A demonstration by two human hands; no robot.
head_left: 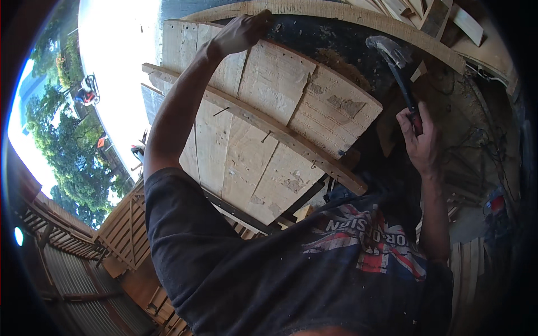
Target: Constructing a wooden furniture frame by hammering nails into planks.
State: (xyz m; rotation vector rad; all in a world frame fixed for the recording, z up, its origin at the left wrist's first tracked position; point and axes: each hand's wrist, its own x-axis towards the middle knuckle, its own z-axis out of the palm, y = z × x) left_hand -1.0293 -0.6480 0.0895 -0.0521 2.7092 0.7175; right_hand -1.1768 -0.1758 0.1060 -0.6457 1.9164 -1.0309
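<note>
My right hand (423,140) is closed round the dark handle of a claw hammer (404,84), its metal head raised at the far right. At the far edge of a panel of pale wooden planks (263,73), my left hand (242,35) is closed with the fingertips together; what it pinches, if anything, is hidden. Across the panel lies a narrow wooden batten (246,116). Several nails stand partly out of it, among them one nail (222,111) near its middle and another nail (266,136) further right.
A curved wooden strip (336,12) runs along the far side of a dark surface (302,36) scattered with wood bits. Offcuts (468,25) are heaped at the far right. Slatted woodwork (131,224) stands at the left, near a bright road with a motorcycle (88,91).
</note>
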